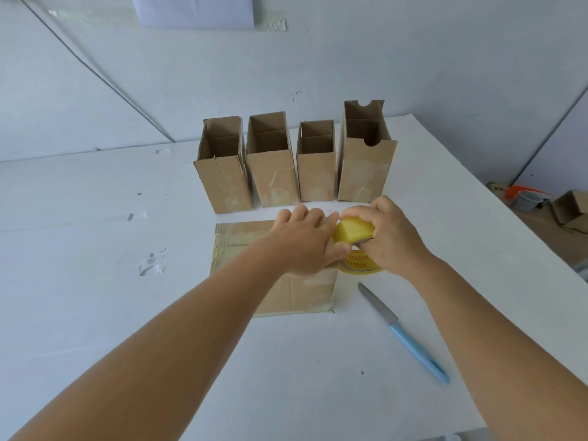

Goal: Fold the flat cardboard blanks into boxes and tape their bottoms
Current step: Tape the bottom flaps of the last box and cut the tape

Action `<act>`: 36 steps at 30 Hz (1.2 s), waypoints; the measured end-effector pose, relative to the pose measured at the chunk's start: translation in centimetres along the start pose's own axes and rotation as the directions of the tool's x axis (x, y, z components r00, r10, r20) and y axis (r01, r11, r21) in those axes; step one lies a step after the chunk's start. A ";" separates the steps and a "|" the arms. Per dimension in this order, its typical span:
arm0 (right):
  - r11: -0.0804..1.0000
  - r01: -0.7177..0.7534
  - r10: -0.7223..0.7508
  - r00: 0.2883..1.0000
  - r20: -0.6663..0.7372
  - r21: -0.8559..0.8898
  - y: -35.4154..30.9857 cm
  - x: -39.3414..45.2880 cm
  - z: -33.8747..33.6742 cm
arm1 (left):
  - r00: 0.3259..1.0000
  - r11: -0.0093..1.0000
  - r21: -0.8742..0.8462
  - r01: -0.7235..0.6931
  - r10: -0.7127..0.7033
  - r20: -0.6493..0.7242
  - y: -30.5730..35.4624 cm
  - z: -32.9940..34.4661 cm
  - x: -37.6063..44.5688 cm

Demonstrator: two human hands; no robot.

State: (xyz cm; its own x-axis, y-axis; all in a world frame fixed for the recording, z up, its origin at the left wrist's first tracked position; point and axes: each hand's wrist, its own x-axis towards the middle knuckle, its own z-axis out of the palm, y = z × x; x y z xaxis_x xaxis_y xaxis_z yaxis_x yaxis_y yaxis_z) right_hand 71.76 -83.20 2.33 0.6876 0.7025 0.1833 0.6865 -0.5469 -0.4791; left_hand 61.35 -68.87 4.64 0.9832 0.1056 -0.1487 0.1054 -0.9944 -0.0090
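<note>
Both bare arms are reaching forward, converging ahead; the left hand (304,240) is lying palm down, fingers straight and spread, thumb stretching toward the right hand (386,237); the right hand is curling its fingers round something, knuckles up, wrist bending inward; the two hands are nearly touching.

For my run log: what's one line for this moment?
left hand presses box | right hand grips tape roll | four boxes standing
</note>
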 end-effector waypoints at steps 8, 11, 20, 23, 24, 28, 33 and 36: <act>0.698 -0.357 0.141 0.919 0.369 0.621 4.3 -1.2 -0.4 | 0.982 0.968 -0.215 0.128 -0.153 -0.108 0.0 1.8 1.8; 0.510 -0.395 0.285 0.916 0.283 0.764 4.8 -1.3 1.5 | 0.979 0.966 -0.223 0.132 -0.161 -0.120 0.0 1.8 1.9; 0.823 -0.313 0.221 0.945 0.241 0.473 4.5 0.6 0.3 | 0.977 0.947 -0.287 0.146 -0.184 -0.109 0.2 1.7 2.0; 0.904 -0.329 0.265 0.932 0.248 0.272 5.1 0.5 0.7 | 0.980 0.945 -0.298 0.138 -0.174 -0.098 0.2 1.5 2.0; 0.919 -0.325 0.272 0.932 0.240 0.223 5.2 0.5 0.8 | 0.982 0.943 -0.305 0.134 -0.168 -0.088 0.2 1.3 2.0; 0.945 -0.288 0.251 0.942 0.223 0.153 4.7 0.6 1.2 | 0.988 0.940 -0.306 0.154 -0.138 0.075 0.5 -0.3 3.0; 0.922 -0.291 0.236 0.945 0.225 0.257 4.9 -0.1 1.1 | 0.956 0.975 -0.197 0.103 -0.042 0.292 1.3 -2.6 5.5; 0.918 -0.272 0.211 0.951 0.225 0.288 5.3 -0.4 1.3 | 0.941 0.989 -0.140 0.058 -0.007 0.337 2.1 -3.3 6.9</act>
State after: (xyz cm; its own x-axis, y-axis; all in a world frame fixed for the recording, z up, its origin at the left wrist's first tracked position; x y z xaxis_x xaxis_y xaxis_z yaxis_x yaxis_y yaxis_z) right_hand 74.82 -85.85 -1.41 0.7461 0.6550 -0.1199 0.3753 -0.5623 -0.7369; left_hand 68.81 -70.18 6.87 0.8747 0.1044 -0.4732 0.1817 -0.9759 0.1206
